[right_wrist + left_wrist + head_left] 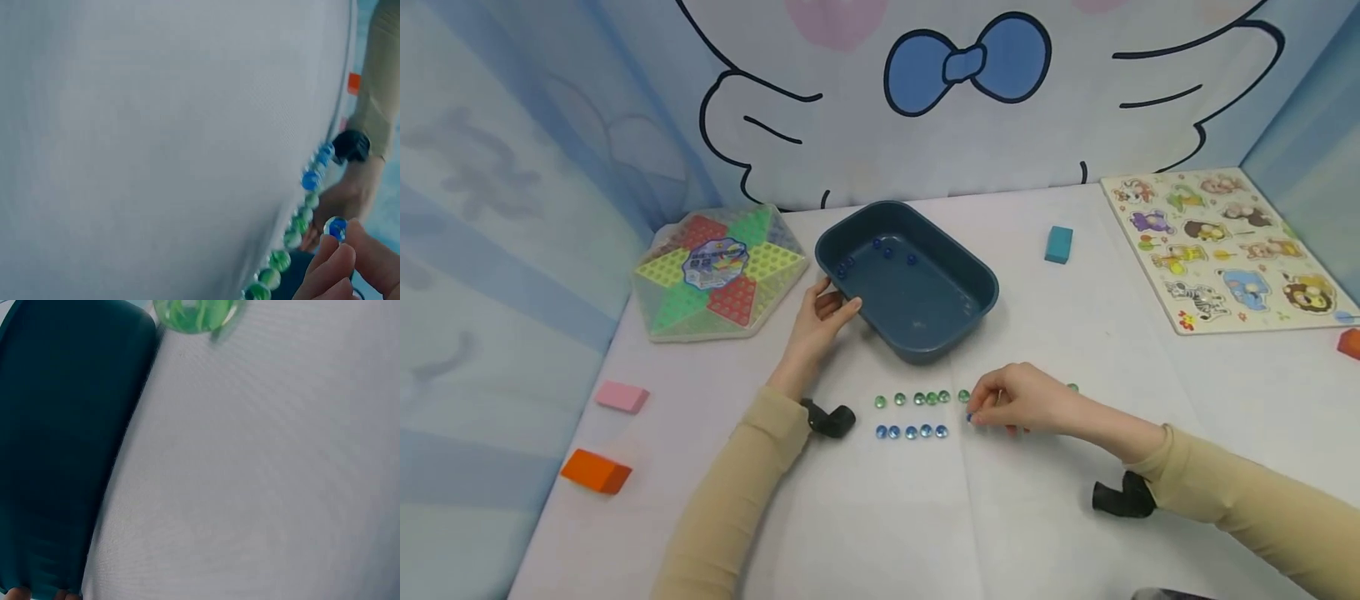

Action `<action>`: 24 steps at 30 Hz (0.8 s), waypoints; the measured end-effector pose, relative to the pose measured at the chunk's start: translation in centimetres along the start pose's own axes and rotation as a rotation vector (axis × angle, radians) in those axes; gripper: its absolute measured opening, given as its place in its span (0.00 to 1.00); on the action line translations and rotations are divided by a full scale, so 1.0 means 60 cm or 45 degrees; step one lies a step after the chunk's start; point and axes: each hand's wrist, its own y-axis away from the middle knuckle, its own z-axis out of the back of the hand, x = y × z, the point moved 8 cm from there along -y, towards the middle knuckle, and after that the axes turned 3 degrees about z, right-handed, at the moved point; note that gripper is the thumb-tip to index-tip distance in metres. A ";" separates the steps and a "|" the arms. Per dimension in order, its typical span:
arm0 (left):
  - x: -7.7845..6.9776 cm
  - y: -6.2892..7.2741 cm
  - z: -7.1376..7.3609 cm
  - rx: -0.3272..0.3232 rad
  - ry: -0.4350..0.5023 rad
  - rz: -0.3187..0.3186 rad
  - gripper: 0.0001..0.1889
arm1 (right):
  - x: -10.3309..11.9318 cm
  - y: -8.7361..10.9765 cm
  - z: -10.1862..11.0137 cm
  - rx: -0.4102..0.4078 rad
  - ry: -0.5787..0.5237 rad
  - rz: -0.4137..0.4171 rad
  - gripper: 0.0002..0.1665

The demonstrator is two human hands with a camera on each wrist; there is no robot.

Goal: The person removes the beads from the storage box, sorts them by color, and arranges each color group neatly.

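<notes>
Blue marble [335,229]: in the person's right hand, just past the right end of the blue row and near the green one; whether it touches the surface cannot be told.
Right grip [1018,398]: thumb and fingertips pinch the blue marble, the hand reaching in from the right over the rows.
Blue row [912,432]: five clear-and-blue marbles in a short line on the near side of the green ones, unevenly spaced.
Green row [920,398]: six green marbles in a line to the left of the right hand, one more showing beyond the wrist; the stretch behind the hand is hidden.
Tub [917,312]: dark blue-green, rectangular with rounded corners, on the far side of both rows.
Dark blue marbles [887,252]: several, inside the tub, toward its far left part.
Left grip [822,323]: holds the tub at its left side, thumb by the rim, fingers against the outer wall.
Sleeves [741,475]: tan, on both arms, with a black device [831,421] at each wrist.
Surface [865,533]: covered in white.
Left side: a hexagonal game board [718,275] with coloured triangles, then a pink block [622,397] and an orange block [597,472] nearer the person.
Right side: a teal block [1058,244] beyond the tub, an animal puzzle board [1232,250] farther right, and a red-orange piece [1350,343] cut by the picture's edge.
Backdrop: pale cloth [857,125] printed with black outlines and a blue bow [966,63].
</notes>
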 end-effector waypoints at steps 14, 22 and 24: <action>-0.002 0.000 0.002 0.006 -0.004 0.030 0.41 | 0.006 -0.022 -0.035 -0.003 0.174 -0.036 0.03; 0.000 -0.003 0.002 0.004 -0.001 0.025 0.41 | 0.009 -0.024 -0.037 -0.018 0.217 -0.033 0.03; 0.001 -0.003 0.002 0.004 -0.001 0.018 0.41 | 0.008 -0.024 -0.038 -0.014 0.209 -0.040 0.03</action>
